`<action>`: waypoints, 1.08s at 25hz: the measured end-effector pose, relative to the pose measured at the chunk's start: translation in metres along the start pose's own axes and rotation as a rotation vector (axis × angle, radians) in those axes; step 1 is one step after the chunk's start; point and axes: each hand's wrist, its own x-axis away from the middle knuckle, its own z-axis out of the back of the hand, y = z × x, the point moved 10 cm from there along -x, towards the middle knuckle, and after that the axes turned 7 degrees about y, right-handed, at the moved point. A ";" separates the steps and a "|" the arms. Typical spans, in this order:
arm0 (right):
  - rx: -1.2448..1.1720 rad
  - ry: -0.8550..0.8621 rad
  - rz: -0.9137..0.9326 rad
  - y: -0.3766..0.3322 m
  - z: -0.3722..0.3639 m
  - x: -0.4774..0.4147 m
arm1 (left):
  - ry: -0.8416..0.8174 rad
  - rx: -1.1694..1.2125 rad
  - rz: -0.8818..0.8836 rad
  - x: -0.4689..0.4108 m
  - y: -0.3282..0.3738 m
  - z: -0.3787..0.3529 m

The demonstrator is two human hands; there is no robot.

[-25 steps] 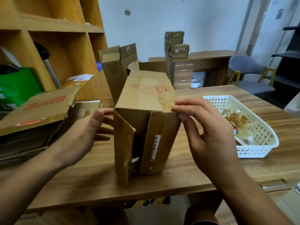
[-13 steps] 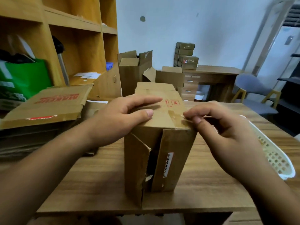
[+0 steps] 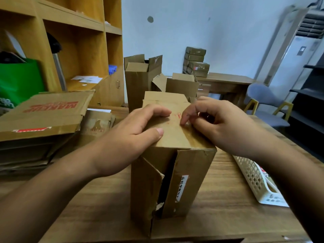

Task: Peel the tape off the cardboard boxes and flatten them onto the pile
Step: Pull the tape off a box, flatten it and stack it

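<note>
Head view: steadying the cardboard box (image 3: 189, 172), upright on the table (image 3: 228, 199) near its front edge, with the left hand (image 3: 129, 137) pressing flat on its top, having shifted up from the side wall. Working the curled right hand (image 3: 222, 127) inward along the glossy tape (image 3: 187, 135), scratching with the index tip, apparently hunting an edge; pinch not discernible. Only beginning the peel, flattening onto the pile (image 3: 43, 111) at left yet to come.

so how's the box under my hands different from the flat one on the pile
The box under the hands keeps its box shape on the table; the flattened box lies flat on the pile. The left hand and right hand touch the first, not the second. The second bears large red print, the first small red marks. Both are brown cardboard.
</note>
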 end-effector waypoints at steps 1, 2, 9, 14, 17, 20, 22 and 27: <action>-0.002 0.001 0.015 -0.001 -0.001 0.000 | 0.002 0.002 0.000 0.000 -0.001 0.000; -0.005 -0.002 0.030 -0.001 -0.002 0.001 | 0.002 0.004 0.002 0.000 -0.001 0.000; -0.025 -0.006 0.049 0.000 0.000 0.000 | 0.008 0.004 -0.009 0.000 0.002 -0.003; -0.067 0.077 -0.115 0.017 0.007 -0.005 | -0.010 0.005 -0.007 0.000 0.004 -0.007; 0.009 0.024 -0.125 0.016 0.002 -0.011 | -0.003 0.010 -0.005 0.000 0.003 -0.005; -0.030 -0.004 -0.118 0.010 0.000 -0.008 | 0.001 0.025 0.004 0.000 0.000 -0.003; -0.034 0.006 -0.103 0.009 0.001 -0.003 | 0.005 0.026 0.003 0.001 -0.001 -0.002; -0.054 0.020 -0.075 0.003 0.002 0.007 | 0.008 0.024 0.003 0.000 -0.001 -0.003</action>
